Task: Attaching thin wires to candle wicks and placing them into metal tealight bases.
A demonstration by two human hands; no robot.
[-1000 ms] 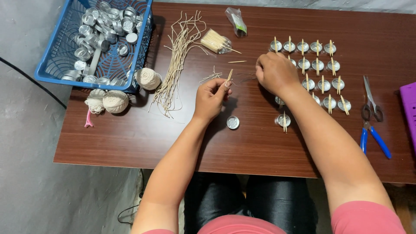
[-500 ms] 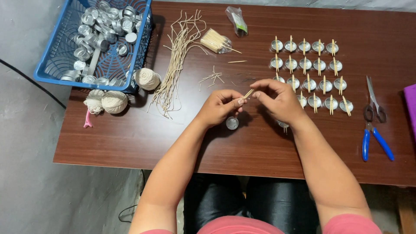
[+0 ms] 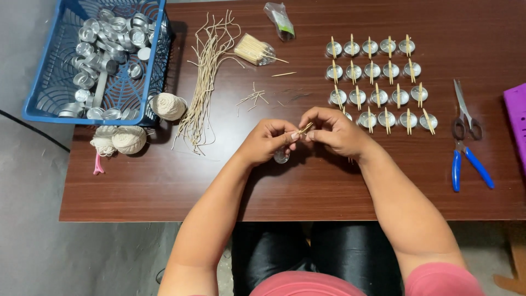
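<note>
My left hand (image 3: 267,141) and my right hand (image 3: 334,130) meet above the middle of the brown table (image 3: 164,186). Both pinch a thin wooden stick (image 3: 306,127) between their fingertips. A small round metal cup (image 3: 281,157) sits on the table just under my left hand, partly hidden by it. To the right of my hands lie rows of metal cups (image 3: 378,82), each with a stick across its top.
A blue basket (image 3: 49,93) of several empty metal cups stands at the far left. Balls of cream string (image 3: 129,139), a bundle of wick lengths (image 3: 205,82), a bunch of sticks (image 3: 253,50), scissors (image 3: 464,112), blue-handled pliers (image 3: 466,164) and a purple box (image 3: 516,118) lie around.
My right hand left the rows of cups and came to my left hand. Both hands now grip the stick over the single cup.
</note>
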